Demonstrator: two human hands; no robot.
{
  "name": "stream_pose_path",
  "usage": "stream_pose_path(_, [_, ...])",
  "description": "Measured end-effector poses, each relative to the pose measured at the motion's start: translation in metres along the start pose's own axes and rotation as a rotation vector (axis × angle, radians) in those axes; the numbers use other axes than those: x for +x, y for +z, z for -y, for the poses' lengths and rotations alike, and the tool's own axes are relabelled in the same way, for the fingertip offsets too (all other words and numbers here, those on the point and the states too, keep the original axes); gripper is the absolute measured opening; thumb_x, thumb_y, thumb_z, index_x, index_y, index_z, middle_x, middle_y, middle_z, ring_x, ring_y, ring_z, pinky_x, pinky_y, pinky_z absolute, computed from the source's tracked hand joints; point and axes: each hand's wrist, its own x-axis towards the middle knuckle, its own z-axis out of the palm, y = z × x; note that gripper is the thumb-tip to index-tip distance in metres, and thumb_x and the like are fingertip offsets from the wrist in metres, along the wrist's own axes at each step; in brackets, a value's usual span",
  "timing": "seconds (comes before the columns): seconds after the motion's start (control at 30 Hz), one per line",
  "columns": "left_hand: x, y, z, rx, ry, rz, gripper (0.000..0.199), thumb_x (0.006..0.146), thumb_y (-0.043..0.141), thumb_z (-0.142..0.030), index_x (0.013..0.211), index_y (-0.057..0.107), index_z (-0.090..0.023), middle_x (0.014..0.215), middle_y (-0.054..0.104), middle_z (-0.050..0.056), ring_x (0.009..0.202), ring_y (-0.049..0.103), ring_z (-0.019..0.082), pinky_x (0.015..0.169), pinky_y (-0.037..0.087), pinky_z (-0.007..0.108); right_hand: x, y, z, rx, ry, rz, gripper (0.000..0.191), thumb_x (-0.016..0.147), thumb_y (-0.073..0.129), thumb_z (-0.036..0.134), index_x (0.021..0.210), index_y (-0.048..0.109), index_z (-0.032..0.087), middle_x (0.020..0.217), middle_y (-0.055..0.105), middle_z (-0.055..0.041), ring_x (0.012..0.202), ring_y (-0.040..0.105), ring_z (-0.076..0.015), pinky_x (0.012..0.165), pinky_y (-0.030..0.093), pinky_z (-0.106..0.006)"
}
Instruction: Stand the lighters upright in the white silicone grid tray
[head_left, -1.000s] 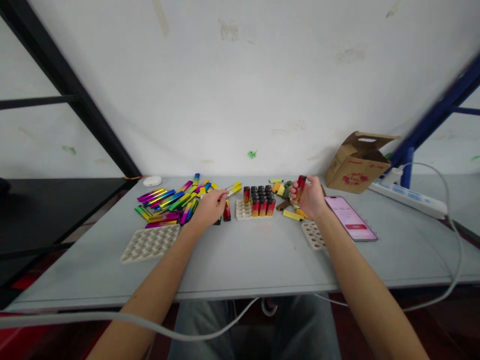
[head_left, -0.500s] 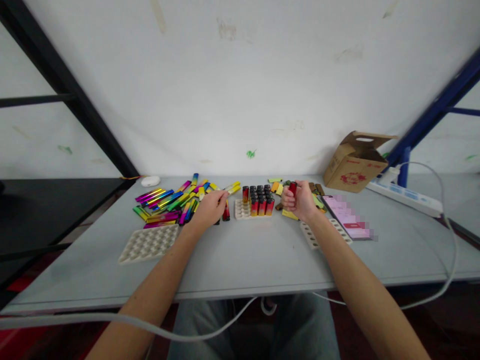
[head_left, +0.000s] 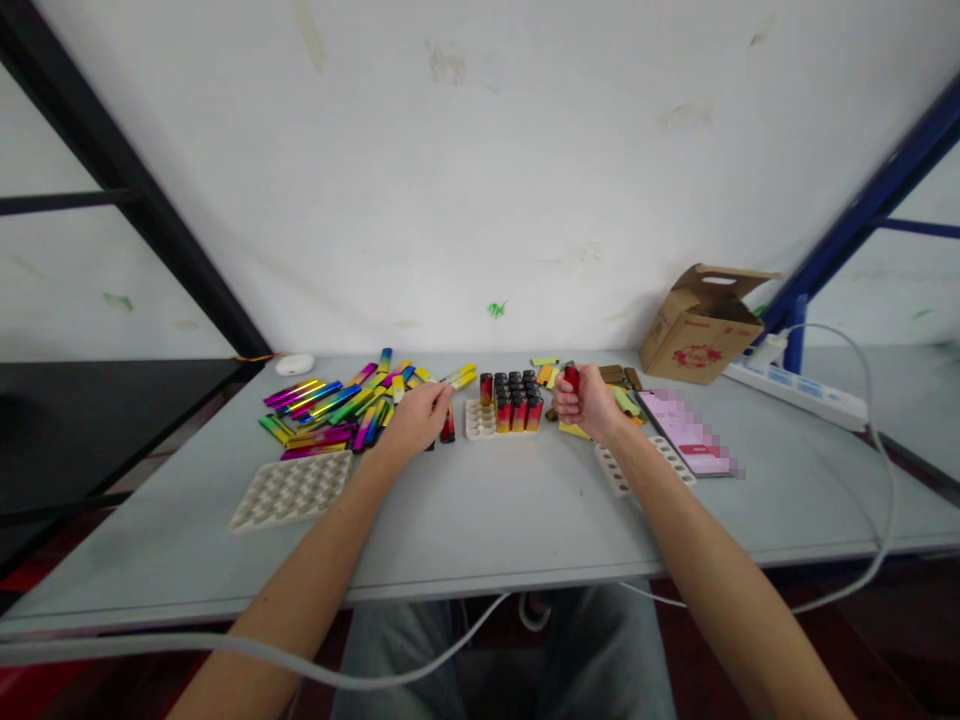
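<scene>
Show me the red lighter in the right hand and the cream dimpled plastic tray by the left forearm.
Red gradient lighter (head_left: 571, 377): head view, on its top end showing above the fist.
Cream dimpled plastic tray (head_left: 292, 512): head view, on its front rim.

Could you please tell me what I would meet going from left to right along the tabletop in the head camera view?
White dimpled tray → left hand → small tray of upright lighters → right hand holding a red lighter → phone → blue metal post
</scene>
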Motion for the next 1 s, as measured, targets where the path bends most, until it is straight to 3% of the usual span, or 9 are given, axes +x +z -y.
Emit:
stream_pose_path(0.5, [0.0, -0.002, -0.002, 0.007, 0.001, 0.003, 0.04, 0.096, 0.032, -0.036, 0.09, 0.066, -0.016, 0.088, 0.069, 0.009, 0.085, 0.062, 0.023, 0.082, 0.047, 0.036, 0.005, -0.004, -0.007, -0.086, -0.036, 0.023, 0.036, 0.084, 0.032, 0.048, 0.059, 0.031, 0.022, 0.05, 0.018, 0.0082, 0.039, 0.014, -0.0076, 0.035, 0.012, -0.018])
stream_pose_path(0.73, [0.0, -0.003, -0.004, 0.015, -0.006, -0.005, 0.043, 0.096, 0.03, -0.038, 0.084, 0.065, -0.017, 0.084, 0.068, 0.009, 0.081, 0.061, 0.023, 0.079, 0.047, 0.035, 0.004, -0.012, -0.016, -0.477, -0.533, -0.084, 0.046, 0.085, 0.041, 0.052, 0.053, 0.041, 0.02, 0.049, 0.032, 0.0025, 0.046, 0.027, -0.0097, 0.042, 0.022, -0.023])
stream_pose_path(1.0, [0.0, -0.006, -0.006, 0.017, -0.011, -0.005, 0.043, 0.096, 0.03, -0.038, 0.082, 0.064, -0.016, 0.086, 0.069, 0.01, 0.084, 0.061, 0.024, 0.081, 0.047, 0.036, -0.005, -0.007, -0.015, -0.566, -0.736, -0.062, 0.064, 0.075, 0.035, 0.08, 0.049, 0.04, 0.022, 0.048, 0.034, 0.0003, 0.047, 0.028, -0.0122, 0.047, 0.022, -0.028])
